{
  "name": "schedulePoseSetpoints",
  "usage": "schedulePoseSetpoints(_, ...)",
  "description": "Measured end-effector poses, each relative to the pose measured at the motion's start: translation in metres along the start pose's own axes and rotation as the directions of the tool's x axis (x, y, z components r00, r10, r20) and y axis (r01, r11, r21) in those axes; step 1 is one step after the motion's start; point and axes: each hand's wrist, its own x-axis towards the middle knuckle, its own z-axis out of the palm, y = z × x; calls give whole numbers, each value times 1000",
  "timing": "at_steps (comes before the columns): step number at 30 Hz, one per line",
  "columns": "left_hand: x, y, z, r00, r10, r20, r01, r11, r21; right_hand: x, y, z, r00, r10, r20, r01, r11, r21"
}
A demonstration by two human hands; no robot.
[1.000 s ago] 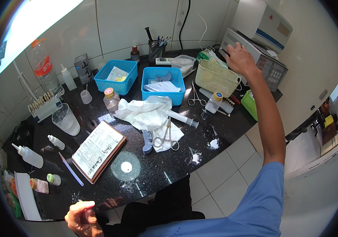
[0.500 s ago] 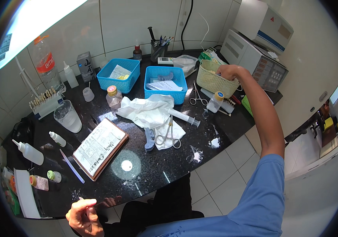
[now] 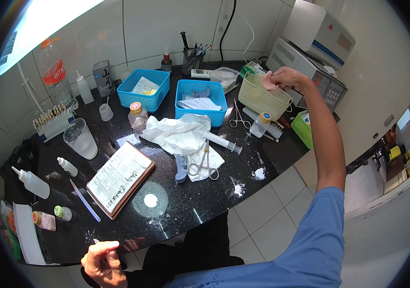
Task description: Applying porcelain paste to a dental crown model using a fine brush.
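Note:
My right hand (image 3: 289, 78) reaches to the back right and is closed on a pale pink lumpy piece (image 3: 268, 81), possibly a dental cast. It holds the piece at the rim of a cream woven basket (image 3: 261, 99), whose inside is mostly hidden. My left hand (image 3: 104, 264) hovers by the counter's front edge at the lower left. Its fingers are curled in a pinch, with a small tip showing above them that I cannot make out. Scissor-handled forceps (image 3: 206, 165) and a blue-grey impression piece (image 3: 181, 169) rest at the white cloth (image 3: 174, 134) mid-counter.
Two blue baskets (image 3: 201, 117) stand at the back, and a green basket (image 3: 302, 130) at the right. A syringe (image 3: 224, 142), an open notebook (image 3: 121, 177), a plastic cup (image 3: 81, 140) and several bottles crowd the black counter (image 3: 205, 206). White powder (image 3: 237, 188) lies near its front edge.
My right hand has risen out of the cream basket, bringing the pink piece up into sight. My left hand is nearly still. The green basket shows more fully.

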Motion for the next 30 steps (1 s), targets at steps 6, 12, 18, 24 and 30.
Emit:
schedulePoseSetpoints(6, -2, -2, 3, 1000, -29, 1, 29, 999, -38, -6, 2, -8, 999, 14, -41, -11, 997, 75)
schedulePoseSetpoints(12, 3, 1, 8, 999, -32, -23, 31, 999, -45, 9, -2, 18, 999, 15, -31, -27, 888, -459)
schedulePoseSetpoints(18, -4, 1, 4, 995, -95, -25, 95, 995, -15, 24, -1, 37, 973, -138, -183, 24, 857, -515)
schedulePoseSetpoints(24, -2, 0, 5, 997, -78, -22, 77, 997, -19, 45, 9, 56, 921, -246, -301, 20, 803, -595)
schedulePoseSetpoints(30, -2, -6, 7, 999, -39, -32, 37, 998, -52, 44, 6, 59, 843, -233, -485, -62, 853, -518)
